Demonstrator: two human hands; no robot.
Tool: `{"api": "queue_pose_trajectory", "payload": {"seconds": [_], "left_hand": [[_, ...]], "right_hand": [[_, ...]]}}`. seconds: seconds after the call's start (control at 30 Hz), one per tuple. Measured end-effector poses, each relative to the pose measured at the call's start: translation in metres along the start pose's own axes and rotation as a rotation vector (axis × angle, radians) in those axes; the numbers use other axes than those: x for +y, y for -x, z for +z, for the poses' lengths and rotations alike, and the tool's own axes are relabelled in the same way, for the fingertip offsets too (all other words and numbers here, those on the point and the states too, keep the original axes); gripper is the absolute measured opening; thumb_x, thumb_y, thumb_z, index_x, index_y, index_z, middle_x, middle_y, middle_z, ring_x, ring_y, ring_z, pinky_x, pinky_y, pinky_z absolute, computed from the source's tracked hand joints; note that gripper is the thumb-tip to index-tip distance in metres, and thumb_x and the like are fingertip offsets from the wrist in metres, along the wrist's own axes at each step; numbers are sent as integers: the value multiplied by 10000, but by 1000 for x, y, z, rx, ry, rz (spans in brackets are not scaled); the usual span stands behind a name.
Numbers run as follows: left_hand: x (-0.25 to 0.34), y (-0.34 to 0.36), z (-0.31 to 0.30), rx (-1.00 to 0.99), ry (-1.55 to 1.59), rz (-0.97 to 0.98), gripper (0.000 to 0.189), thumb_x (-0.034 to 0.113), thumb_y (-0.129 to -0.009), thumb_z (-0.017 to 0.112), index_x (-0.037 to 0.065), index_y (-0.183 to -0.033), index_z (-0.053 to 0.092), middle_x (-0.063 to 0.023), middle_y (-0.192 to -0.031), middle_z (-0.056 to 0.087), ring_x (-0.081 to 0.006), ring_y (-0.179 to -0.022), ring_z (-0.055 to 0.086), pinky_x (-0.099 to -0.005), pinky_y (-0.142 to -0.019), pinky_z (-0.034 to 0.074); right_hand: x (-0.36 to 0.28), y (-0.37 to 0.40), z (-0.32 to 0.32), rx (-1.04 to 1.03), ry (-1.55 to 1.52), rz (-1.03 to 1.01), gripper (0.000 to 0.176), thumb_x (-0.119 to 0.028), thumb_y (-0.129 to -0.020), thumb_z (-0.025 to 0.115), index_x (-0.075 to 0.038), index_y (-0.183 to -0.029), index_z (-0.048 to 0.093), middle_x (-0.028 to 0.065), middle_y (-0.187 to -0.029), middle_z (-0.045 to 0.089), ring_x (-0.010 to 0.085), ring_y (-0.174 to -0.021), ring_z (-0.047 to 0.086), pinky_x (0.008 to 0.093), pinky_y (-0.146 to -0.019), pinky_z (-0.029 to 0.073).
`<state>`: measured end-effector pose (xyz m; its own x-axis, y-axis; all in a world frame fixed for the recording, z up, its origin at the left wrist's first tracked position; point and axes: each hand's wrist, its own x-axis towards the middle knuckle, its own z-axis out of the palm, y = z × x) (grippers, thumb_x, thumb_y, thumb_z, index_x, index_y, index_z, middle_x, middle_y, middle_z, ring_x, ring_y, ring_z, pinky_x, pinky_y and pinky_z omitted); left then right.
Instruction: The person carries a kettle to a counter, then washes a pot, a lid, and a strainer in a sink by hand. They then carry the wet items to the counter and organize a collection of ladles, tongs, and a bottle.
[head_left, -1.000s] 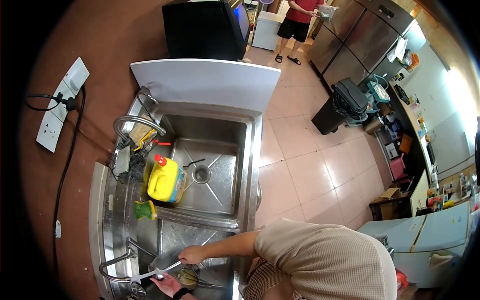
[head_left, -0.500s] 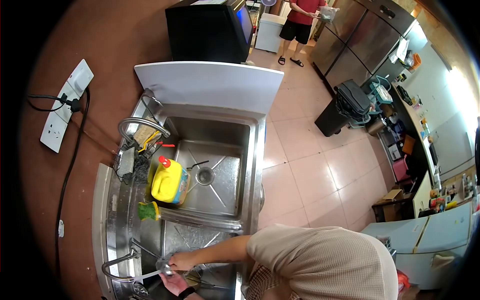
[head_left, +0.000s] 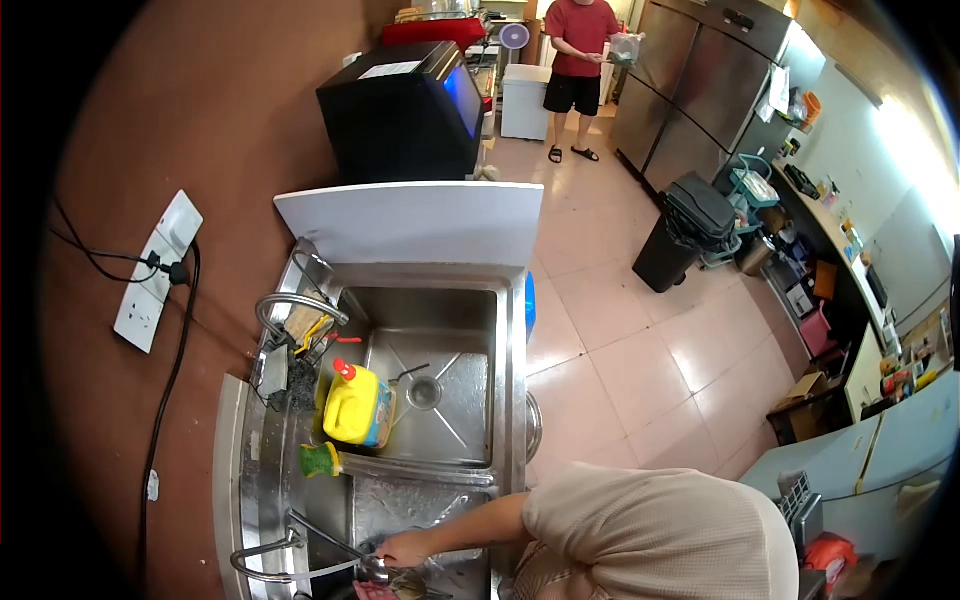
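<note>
My right hand (head_left: pixel 405 548) reaches over the near sink basin (head_left: pixel 440 497), its fingers closed around something small and shiny beside the end of the lower faucet (head_left: pixel 265 576). What it holds is too small and blurred to name. Just below it, at the bottom edge, only part of my left hand (head_left: pixel 374 591) shows, and its fingers are unclear. A yellow bottle with a red cap (head_left: pixel 352 408) stands in the far basin (head_left: pixel 462 410). On the ledge between the basins lies a green and yellow sponge (head_left: pixel 319 460).
A white board (head_left: pixel 410 228) stands behind the sink, before a black machine (head_left: pixel 395 125). A person in a red shirt (head_left: pixel 580 28) stands at the back holding a clear bag (head_left: pixel 625 48). A black bin (head_left: pixel 680 235) is on the floor. A power strip (head_left: pixel 160 270) is at left.
The view has shifted, so the sink and hands appear lower. My left hand is now mostly cut off by the bottom edge. My right hand remains by the faucet's end.
</note>
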<state>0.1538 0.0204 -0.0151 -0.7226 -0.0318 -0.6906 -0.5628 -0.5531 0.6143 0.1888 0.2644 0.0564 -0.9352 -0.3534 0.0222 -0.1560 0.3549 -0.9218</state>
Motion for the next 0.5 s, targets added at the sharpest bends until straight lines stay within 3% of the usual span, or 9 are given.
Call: {"api": "queue_pose_trajectory", "payload": {"seconds": [0.13,0.23,0.3,0.4,0.5], "left_hand": [[4,9,10,37,-18,-83,341,323,-923,594,45,-1121,597,-74,-1044,638,-232,-954,591,-375,-850,465],[-4,34,29,-75,-2,-114,308,297,-911,616,41,-1082,616,-74,-972,656,-243,-897,605,-387,-810,481],[-17,58,58,-314,32,-10,431,413,-970,482,75,-1229,539,-66,-1253,575,-197,-1125,539,-344,-958,413],[-27,82,87,-478,12,45,400,388,-964,438,89,-1209,546,-56,-1236,578,-200,-1114,540,-347,-957,407],[-20,88,98,-623,46,70,385,323,-937,418,72,-1198,548,-56,-1232,581,-211,-1127,534,-351,-957,406]], "right_hand": [[1,15,-10,102,-9,75,295,-304,-973,417,-43,-935,549,227,-836,621,437,-802,594,500,-709,468],[-8,26,-22,189,-1,79,293,-295,-992,401,-39,-932,530,225,-812,617,437,-770,592,498,-687,469],[-25,35,-35,231,-56,81,285,-290,-994,409,-39,-929,529,210,-795,622,417,-747,604,485,-675,475],[-40,40,-41,197,-386,80,265,-277,-995,417,-44,-943,534,182,-773,627,382,-713,616,460,-664,483],[-51,39,-41,250,-310,92,279,-258,-986,414,-35,-885,550,189,-766,625,373,-743,633,461,-683,486]]}}
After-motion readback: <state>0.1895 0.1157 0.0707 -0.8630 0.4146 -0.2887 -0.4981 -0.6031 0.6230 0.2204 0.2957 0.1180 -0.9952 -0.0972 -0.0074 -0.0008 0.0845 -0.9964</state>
